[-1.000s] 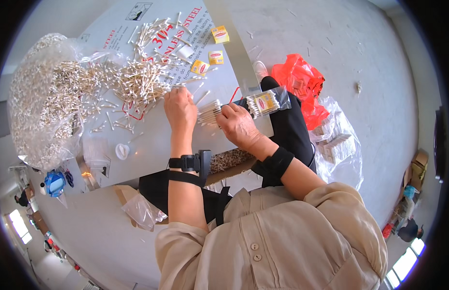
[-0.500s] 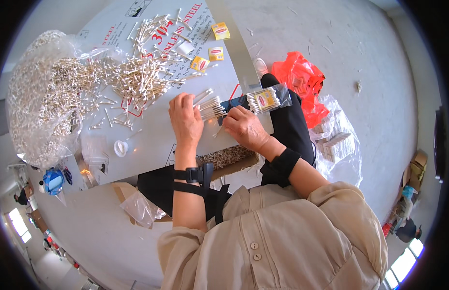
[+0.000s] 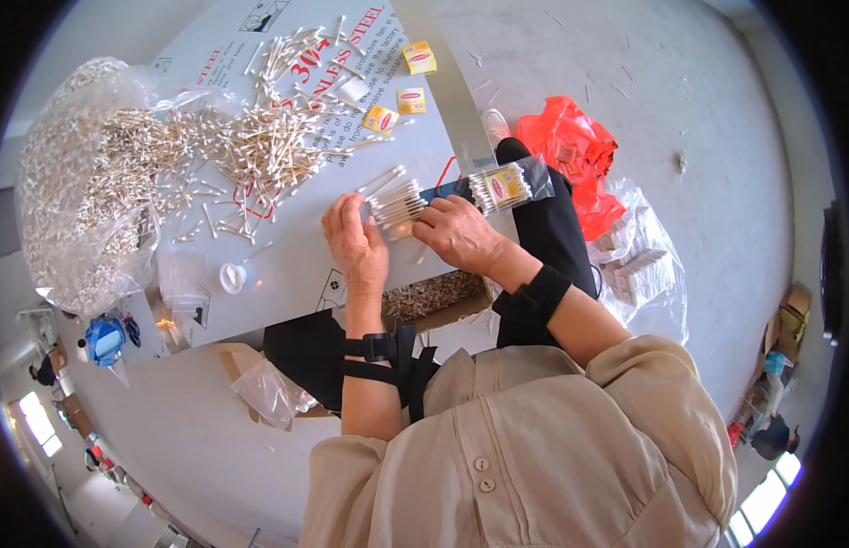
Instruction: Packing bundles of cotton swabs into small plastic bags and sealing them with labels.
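Note:
A row of white-tipped cotton swabs point(image 3: 396, 203) lies side by side on the table between my hands. My left hand point(image 3: 358, 248) is at the row's left end, thumb and fingers apart, with nothing visible between them. At the right end, the curled fingers of my right hand point(image 3: 461, 233) press together against the swabs; its fingertips are partly hidden. Just beyond the right hand, a clear packet of swabs with a yellow label point(image 3: 503, 188) sits at the table edge. A dark blue strip point(image 3: 448, 191) shows between the row and the packet.
A large heap of loose swabs point(image 3: 260, 151) spills from a clear bag point(image 3: 54, 196) across the metal table point(image 3: 296, 274). Yellow cards point(image 3: 411, 100) lie at the far edge, a small white cup point(image 3: 232, 278) at left. Red point(image 3: 570, 137) and clear bags point(image 3: 657, 265) rest on the floor.
My left hand has drawn slightly down and its thumb and fingers have come off the swabs' left ends. My right hand has moved slightly left and up against the row.

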`<state>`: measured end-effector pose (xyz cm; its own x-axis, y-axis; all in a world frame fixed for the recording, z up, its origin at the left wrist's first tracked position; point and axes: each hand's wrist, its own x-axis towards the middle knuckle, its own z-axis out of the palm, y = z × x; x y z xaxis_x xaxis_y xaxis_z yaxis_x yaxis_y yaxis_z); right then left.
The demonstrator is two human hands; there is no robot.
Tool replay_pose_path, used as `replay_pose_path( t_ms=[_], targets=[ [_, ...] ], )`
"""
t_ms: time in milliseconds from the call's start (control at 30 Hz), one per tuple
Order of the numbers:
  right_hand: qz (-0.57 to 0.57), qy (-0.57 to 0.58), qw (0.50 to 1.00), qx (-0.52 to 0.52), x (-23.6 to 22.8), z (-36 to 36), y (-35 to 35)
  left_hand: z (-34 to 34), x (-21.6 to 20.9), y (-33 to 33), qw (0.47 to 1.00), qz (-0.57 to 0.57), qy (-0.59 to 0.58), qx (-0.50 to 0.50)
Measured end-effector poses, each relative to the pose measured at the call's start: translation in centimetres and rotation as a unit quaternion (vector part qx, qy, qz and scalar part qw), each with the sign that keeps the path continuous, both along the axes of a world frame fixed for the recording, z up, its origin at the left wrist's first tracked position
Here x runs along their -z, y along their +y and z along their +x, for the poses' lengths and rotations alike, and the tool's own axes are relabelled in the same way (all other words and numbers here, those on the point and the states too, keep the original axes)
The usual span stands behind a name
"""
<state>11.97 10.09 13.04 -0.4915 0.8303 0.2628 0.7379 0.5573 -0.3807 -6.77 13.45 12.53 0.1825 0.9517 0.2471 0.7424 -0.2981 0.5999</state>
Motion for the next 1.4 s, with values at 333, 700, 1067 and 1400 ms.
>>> replay_pose_path(
  t_ms=[333,700,1067,1400],
  targets=[
    [-0.017,0.150,0.987,0.052,-1.4,0.4,-0.5,0.7,1.4,1.2,0.993,-0.008,0.088,0.079],
    [0.006,0.091,0.995,0.043,1.1,-1.5,-1.0,1.4,1.7,0.3,0.984,-0.003,0.146,0.102],
    [-0.137,0.523,0.816,0.205,0.8,-2.5,1.6,2.9,2.0,-0.3,0.964,0.010,-0.260,-0.064],
    [-0.114,0.546,0.798,0.228,2.0,-3.4,1.5,5.5,1.6,-0.4,0.943,-0.037,-0.327,-0.041]
  ],
)
